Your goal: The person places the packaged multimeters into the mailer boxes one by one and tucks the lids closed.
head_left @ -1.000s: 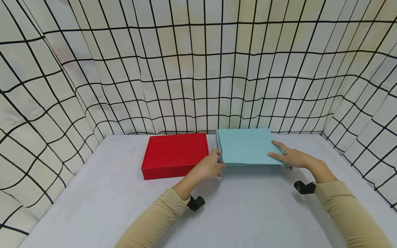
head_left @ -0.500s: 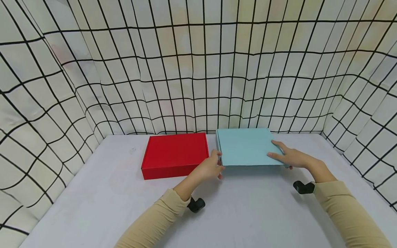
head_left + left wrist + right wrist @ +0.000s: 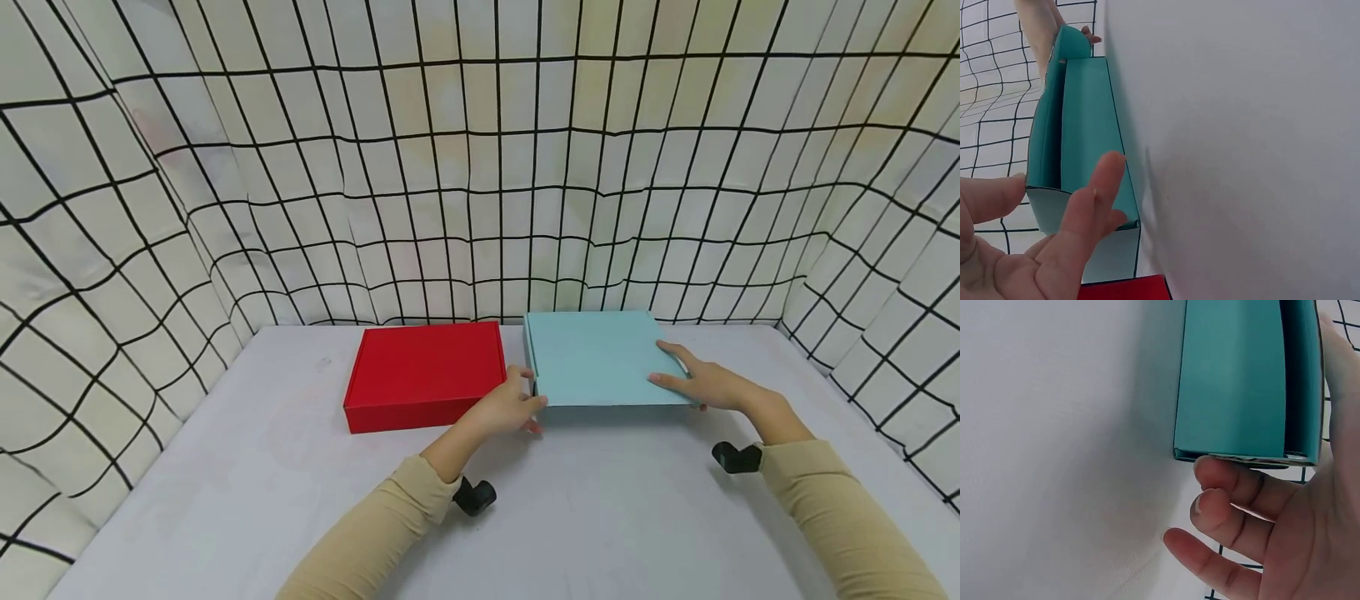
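Note:
A flat light-blue cardboard box lies at the back of the table, right of centre. Its lid stands slightly raised at the front, with a dark gap above the front wall in the left wrist view. My left hand holds the front left corner, thumb at the lid's edge and the other fingers around the corner. On the right side, my right hand grips the box's edge, thumb on top of the lid and several fingers curled below its end. The box's inside is hidden.
A shut red box lies just left of the blue one, close to the left hand. White walls with a black grid surround the white table. A black device sits on each wrist.
The lid's front edge has shifted slightly toward me. Both hands stay at the blue box's front corners, with only small finger shifts. The red box has not moved.

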Available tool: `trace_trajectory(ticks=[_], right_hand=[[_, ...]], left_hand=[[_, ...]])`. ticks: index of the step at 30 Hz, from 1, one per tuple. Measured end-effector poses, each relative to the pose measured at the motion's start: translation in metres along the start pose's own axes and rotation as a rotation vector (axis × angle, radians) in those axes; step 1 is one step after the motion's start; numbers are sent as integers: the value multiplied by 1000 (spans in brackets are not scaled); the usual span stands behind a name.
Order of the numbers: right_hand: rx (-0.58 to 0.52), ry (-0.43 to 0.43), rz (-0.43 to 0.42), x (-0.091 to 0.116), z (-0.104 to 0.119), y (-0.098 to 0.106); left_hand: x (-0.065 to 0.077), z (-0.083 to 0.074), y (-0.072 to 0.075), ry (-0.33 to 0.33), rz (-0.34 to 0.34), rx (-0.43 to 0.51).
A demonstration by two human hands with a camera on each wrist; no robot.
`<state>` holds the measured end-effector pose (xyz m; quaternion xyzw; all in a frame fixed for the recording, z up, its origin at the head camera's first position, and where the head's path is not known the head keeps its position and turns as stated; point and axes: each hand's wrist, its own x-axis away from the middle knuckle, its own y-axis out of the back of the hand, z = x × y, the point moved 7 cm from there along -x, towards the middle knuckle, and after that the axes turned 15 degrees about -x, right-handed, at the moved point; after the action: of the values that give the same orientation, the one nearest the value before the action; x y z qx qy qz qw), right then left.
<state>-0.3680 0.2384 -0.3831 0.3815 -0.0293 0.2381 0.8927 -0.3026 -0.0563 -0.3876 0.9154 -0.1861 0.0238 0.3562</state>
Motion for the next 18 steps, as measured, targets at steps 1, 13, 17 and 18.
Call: trace_trajectory(ticks=[1, 13, 17, 18], right_hand=[[1, 4, -1, 0, 0, 0], [38, 23, -53, -2, -1, 3], [53, 19, -63, -3, 0, 3], [58, 18, -66, -3, 0, 3]], left_hand=[[-1, 0, 0, -1, -7, -21], [-9, -8, 2, 69, -42, -277], [-12, -11, 3, 81, -50, -362], [-13, -12, 3, 84, -55, -380]])
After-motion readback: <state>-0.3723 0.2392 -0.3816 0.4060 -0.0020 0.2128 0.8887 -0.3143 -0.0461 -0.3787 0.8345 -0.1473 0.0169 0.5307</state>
